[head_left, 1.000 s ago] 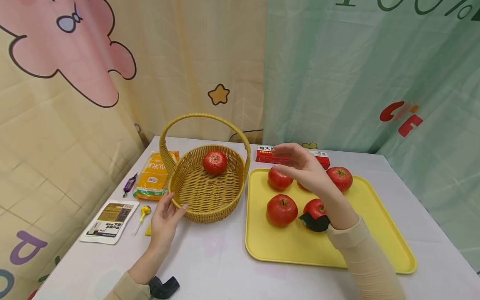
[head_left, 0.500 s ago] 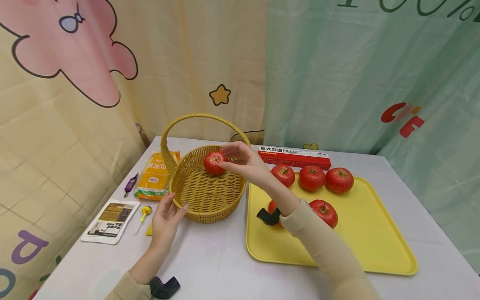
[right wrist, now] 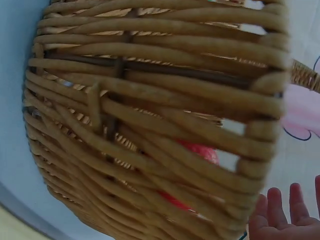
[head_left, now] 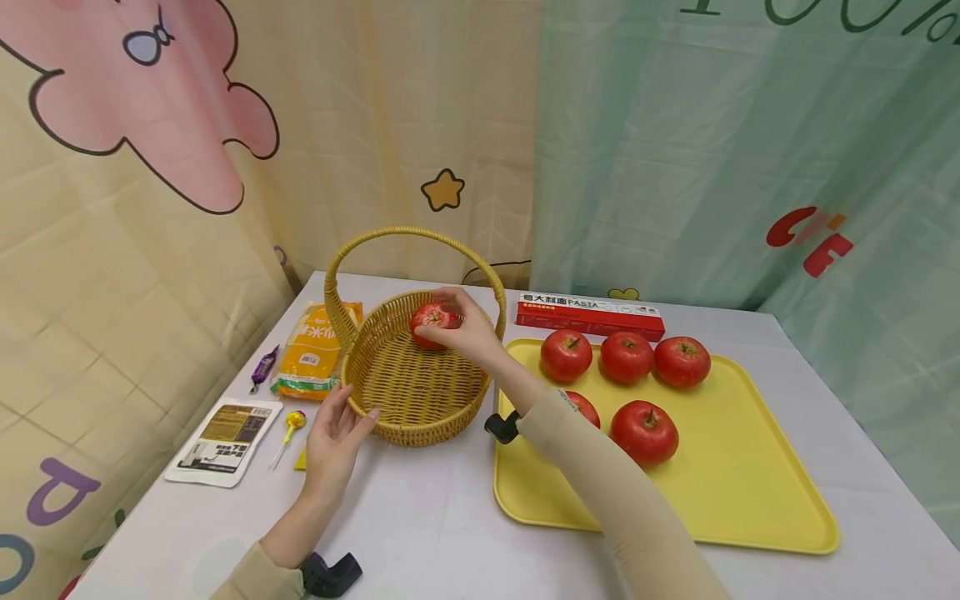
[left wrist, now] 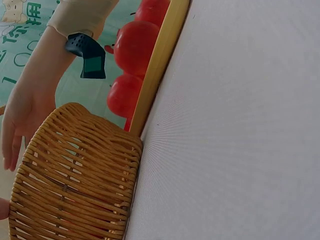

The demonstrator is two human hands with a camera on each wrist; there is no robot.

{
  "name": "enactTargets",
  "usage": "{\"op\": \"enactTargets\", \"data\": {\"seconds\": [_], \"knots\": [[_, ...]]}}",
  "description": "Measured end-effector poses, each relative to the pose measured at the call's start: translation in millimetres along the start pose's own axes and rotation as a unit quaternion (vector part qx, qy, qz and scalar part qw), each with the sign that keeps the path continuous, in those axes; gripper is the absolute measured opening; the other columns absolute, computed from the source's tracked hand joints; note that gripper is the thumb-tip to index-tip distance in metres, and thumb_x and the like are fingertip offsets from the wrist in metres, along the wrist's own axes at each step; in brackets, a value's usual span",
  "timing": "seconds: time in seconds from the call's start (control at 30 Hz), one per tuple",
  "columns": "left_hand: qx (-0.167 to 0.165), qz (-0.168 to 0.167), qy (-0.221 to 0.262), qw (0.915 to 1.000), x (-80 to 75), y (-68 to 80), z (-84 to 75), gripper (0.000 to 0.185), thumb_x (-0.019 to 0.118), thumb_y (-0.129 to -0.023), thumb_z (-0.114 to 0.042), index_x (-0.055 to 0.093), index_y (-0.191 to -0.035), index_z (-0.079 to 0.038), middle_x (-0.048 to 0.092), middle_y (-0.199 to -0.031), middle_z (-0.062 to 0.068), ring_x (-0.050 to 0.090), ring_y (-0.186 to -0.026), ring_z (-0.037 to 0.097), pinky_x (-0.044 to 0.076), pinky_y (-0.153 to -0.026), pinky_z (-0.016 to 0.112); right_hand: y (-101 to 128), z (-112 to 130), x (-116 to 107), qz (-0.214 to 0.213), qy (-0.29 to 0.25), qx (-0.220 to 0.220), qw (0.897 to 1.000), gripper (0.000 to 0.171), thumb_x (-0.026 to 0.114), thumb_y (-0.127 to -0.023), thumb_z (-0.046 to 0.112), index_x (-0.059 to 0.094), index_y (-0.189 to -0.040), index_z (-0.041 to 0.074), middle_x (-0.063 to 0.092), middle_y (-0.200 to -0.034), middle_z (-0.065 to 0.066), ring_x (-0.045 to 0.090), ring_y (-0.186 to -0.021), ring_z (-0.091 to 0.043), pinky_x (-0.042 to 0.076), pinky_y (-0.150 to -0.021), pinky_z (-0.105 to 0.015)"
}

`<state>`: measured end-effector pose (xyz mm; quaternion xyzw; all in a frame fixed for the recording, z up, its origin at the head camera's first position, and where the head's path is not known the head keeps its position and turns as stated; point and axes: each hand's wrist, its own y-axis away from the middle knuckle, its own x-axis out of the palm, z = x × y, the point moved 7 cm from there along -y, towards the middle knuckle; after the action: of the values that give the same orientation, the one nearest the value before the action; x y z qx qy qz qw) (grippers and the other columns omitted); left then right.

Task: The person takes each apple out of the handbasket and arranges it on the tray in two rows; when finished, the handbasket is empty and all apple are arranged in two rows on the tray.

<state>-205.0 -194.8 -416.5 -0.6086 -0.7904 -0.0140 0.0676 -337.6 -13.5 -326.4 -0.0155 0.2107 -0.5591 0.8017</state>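
My left hand (head_left: 330, 437) rests at the near left of a yellow wicker basket (head_left: 420, 433), thumb and fingertips touching its rim. In the left wrist view one fingertip (left wrist: 3, 208) meets that rim. A red apple (head_left: 424, 325) lies inside at the back. My right hand (head_left: 468, 329) reaches over the apple from the right, overlapping it in the head view with the thumb in front. In the right wrist view several fingers (right wrist: 277, 215) are spread apart past the rim, while the apple (right wrist: 202, 151) shows lower down through the weave.
A yellow tray (head_left: 742, 500) with several red apples (head_left: 643, 433) stands right of the basket, under my right forearm. A pasta box (head_left: 588, 317) lies behind it. On the left are an orange packet (head_left: 309, 354), purple candy (head_left: 264, 367), a white pouch (head_left: 223, 442) and a lollipop (head_left: 294, 421).
My right hand has swung left from above the tray to the apple in the basket, its forearm now crossing the tray's left part. The left hand and basket have stayed in place.
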Motion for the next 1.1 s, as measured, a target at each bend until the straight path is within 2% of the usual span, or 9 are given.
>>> {"op": "enactTargets", "data": {"seconds": [0.13,0.4,0.63,0.9,1.1], "knots": [[0.000,0.001,0.001,1.0000,0.3,0.3,-0.5,0.059,0.059,-0.092,-0.004,0.029,-0.142,0.002,0.006,-0.156,0.004,0.019,-0.140,0.019,0.025,-0.111,0.027,-6,-11,3,-0.013,0.014,0.017,1.000,0.064,0.078,-0.077,0.024,0.047,-0.131,0.013,0.047,-0.134,-0.011,0.046,-0.121,-0.034,0.042,-0.100,-0.049],[-0.001,-0.002,0.002,1.0000,-0.3,1.2,-1.3,0.059,0.059,-0.091,-0.003,0.029,-0.141,0.002,0.007,-0.156,0.004,0.020,-0.139,0.019,0.025,-0.111,0.027,-13,-31,10,-0.030,0.063,0.060,0.996,0.075,0.082,-0.073,0.027,0.042,-0.136,0.017,0.040,-0.138,-0.011,0.044,-0.124,-0.029,0.042,-0.102,-0.042],[-0.004,-0.002,-0.003,1.0000,-0.7,1.4,-1.5,0.060,0.059,-0.092,-0.005,0.028,-0.142,0.002,0.005,-0.156,0.004,0.019,-0.140,0.020,0.024,-0.111,0.029,-18,-39,14,-0.033,0.096,0.061,0.993,0.080,0.083,-0.071,0.027,0.040,-0.137,0.015,0.041,-0.137,-0.009,0.045,-0.124,-0.025,0.043,-0.101,-0.041],[-0.002,0.003,-0.006,1.0000,-0.2,1.3,-1.5,0.060,0.059,-0.092,-0.005,0.028,-0.142,0.001,0.005,-0.156,0.004,0.019,-0.140,0.021,0.025,-0.111,0.027,-23,-47,19,-0.023,0.100,0.054,0.993,0.085,0.083,-0.071,0.023,0.035,-0.141,0.016,0.036,-0.141,-0.007,0.042,-0.126,-0.025,0.042,-0.102,-0.042],[-0.002,0.003,-0.010,0.9999,0.1,1.0,-0.5,0.061,0.060,-0.091,-0.006,0.029,-0.142,0.001,0.005,-0.156,0.005,0.019,-0.140,0.023,0.026,-0.110,0.029,-26,-50,25,0.008,0.121,0.039,0.992,0.091,0.082,-0.072,0.023,0.030,-0.145,0.016,0.023,-0.152,-0.007,0.028,-0.135,-0.027,0.037,-0.105,-0.046]]}}
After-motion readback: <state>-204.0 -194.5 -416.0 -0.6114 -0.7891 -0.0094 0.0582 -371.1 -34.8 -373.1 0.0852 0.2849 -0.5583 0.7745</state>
